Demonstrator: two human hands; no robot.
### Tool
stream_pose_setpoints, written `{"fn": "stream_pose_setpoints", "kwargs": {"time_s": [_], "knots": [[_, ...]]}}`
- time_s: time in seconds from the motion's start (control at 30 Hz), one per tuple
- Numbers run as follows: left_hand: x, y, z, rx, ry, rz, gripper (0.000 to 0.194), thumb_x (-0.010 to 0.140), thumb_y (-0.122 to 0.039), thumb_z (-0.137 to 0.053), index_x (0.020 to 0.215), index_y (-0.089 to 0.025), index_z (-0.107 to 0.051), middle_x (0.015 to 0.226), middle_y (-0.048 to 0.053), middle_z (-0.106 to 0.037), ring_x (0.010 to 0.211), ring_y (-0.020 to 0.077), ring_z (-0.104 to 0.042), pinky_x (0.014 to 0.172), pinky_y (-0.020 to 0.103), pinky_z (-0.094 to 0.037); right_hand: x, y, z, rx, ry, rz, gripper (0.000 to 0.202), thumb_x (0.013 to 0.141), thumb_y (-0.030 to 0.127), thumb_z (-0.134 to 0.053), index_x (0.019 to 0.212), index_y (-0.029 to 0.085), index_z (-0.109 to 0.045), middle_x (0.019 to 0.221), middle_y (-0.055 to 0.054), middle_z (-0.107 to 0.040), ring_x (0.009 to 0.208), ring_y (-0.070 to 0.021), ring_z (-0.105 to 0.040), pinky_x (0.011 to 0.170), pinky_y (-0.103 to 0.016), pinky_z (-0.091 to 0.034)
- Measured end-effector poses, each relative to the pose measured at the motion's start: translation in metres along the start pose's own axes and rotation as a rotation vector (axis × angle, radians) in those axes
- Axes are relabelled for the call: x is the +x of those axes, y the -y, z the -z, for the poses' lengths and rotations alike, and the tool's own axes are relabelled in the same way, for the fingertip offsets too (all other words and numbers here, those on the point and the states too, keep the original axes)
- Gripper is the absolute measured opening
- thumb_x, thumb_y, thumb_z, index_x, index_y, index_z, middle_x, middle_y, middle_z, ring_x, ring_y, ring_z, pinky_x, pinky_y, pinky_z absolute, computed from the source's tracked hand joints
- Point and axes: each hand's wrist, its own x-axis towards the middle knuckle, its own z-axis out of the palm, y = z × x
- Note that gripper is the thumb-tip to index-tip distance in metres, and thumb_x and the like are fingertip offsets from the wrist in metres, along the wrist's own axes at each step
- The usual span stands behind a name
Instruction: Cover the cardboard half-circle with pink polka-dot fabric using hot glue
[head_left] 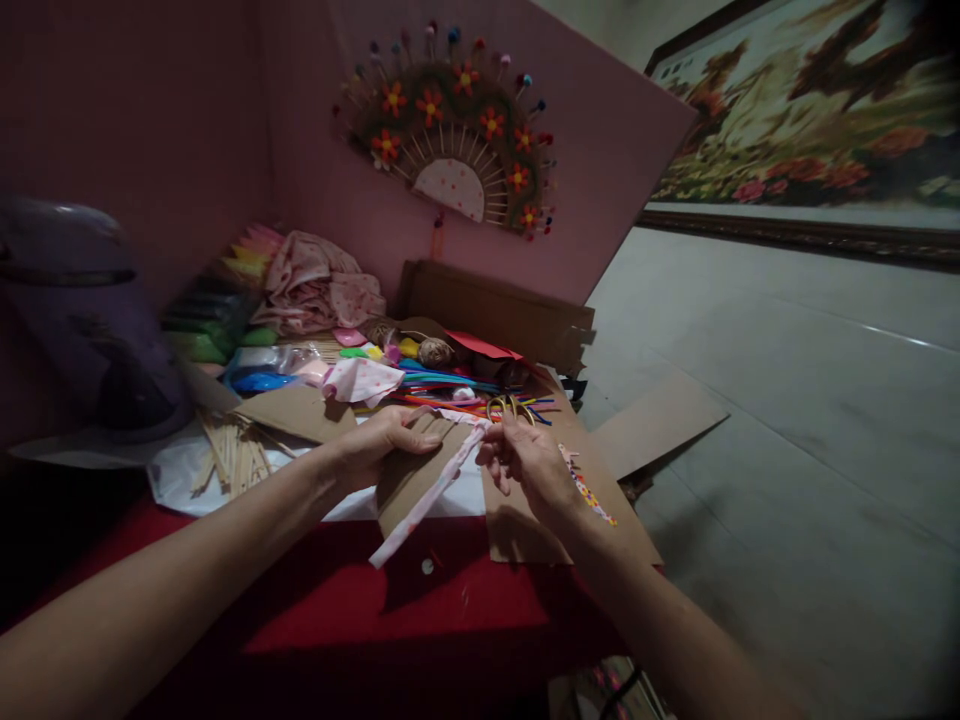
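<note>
My left hand grips a piece of brown cardboard, thumb on top, holding it above the near edge of the table. A narrow strip of pale pink dotted fabric runs along the cardboard's right side, its lower end hanging past the corner. At the strip's upper end the fingers of my right hand are pinched together on the fabric. Just behind that hand lie scissors with gold-coloured handles. A pink dotted cloth scrap rests beyond my left hand.
Wooden sticks lie at the left, near a purple container. Coloured pipe cleaners, twine and crumpled pink cloth sit behind. A cardboard sheet and small beads are at right. A decorated fan hangs above.
</note>
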Motion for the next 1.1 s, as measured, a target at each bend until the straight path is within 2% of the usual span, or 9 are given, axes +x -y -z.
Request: {"fn": "stream_pose_setpoints", "kwargs": {"time_s": [0.2,0.37,0.57,0.7,0.87,1.0,1.1], "knots": [[0.0,0.001,0.0,-0.006,0.022,0.037,0.029,0.058,-0.02,-0.079,0.084,-0.008,-0.07,0.074,0.012,-0.073,0.063,0.0189,-0.067,0.059,0.024,-0.05,0.0,0.003,-0.004,0.009,0.009,0.028,0.045,0.077,0.057,-0.062,0.066,0.014,-0.061,0.057,-0.004,-0.063,0.039,-0.0072,-0.047,0.032,-0.017,-0.034],[0.0,0.001,0.001,-0.034,0.085,0.07,0.026,0.061,-0.02,-0.077,0.083,-0.007,-0.069,0.074,0.013,-0.073,0.061,0.0188,-0.066,0.059,0.025,-0.049,0.0,0.006,-0.009,-0.025,0.052,0.041,0.045,0.077,0.056,-0.062,0.062,0.014,-0.062,0.055,-0.004,-0.061,0.039,-0.0068,-0.045,0.033,-0.018,-0.033],[-0.001,0.002,-0.002,-0.002,0.001,0.04,0.033,0.058,-0.018,-0.079,0.088,-0.01,-0.069,0.074,0.009,-0.072,0.06,0.0184,-0.066,0.057,0.026,-0.048,0.0,0.008,-0.009,-0.064,0.009,0.008,0.05,0.078,0.061,-0.057,0.057,0.016,-0.059,0.045,-0.002,-0.055,0.037,-0.0079,-0.042,0.032,-0.019,-0.03],[-0.002,0.003,-0.008,0.027,-0.066,-0.011,0.036,0.052,-0.015,-0.082,0.086,-0.011,-0.069,0.075,0.007,-0.072,0.059,0.0163,-0.064,0.057,0.025,-0.048,0.002,0.007,-0.007,-0.157,0.032,0.002,0.047,0.074,0.058,-0.064,0.054,0.016,-0.058,0.043,0.001,-0.052,0.034,-0.0062,-0.038,0.031,-0.019,-0.029],[-0.002,0.005,-0.01,0.045,-0.053,-0.051,0.037,0.05,-0.016,-0.083,0.084,-0.01,-0.07,0.074,0.008,-0.072,0.059,0.0164,-0.064,0.059,0.025,-0.047,-0.001,0.005,-0.007,-0.223,0.003,0.032,0.042,0.074,0.052,-0.067,0.055,0.015,-0.059,0.045,0.001,-0.054,0.035,-0.0058,-0.038,0.03,-0.018,-0.028],[-0.002,0.003,-0.009,0.056,-0.042,-0.053,0.036,0.052,-0.016,-0.082,0.086,-0.01,-0.071,0.075,0.008,-0.072,0.06,0.0165,-0.064,0.059,0.025,-0.047,-0.001,0.007,-0.006,-0.244,0.022,0.021,0.048,0.072,0.06,-0.065,0.054,0.015,-0.058,0.046,0.0,-0.055,0.035,-0.0059,-0.039,0.03,-0.018,-0.028],[-0.004,0.002,-0.009,0.081,-0.01,-0.031,0.033,0.053,-0.017,-0.081,0.084,-0.011,-0.071,0.074,0.007,-0.072,0.059,0.0168,-0.063,0.059,0.026,-0.048,0.002,0.01,-0.003,-0.263,0.076,-0.003,0.057,0.073,0.07,-0.056,0.057,0.015,-0.06,0.05,-0.002,-0.056,0.039,-0.0077,-0.044,0.032,-0.019,-0.03]]}}
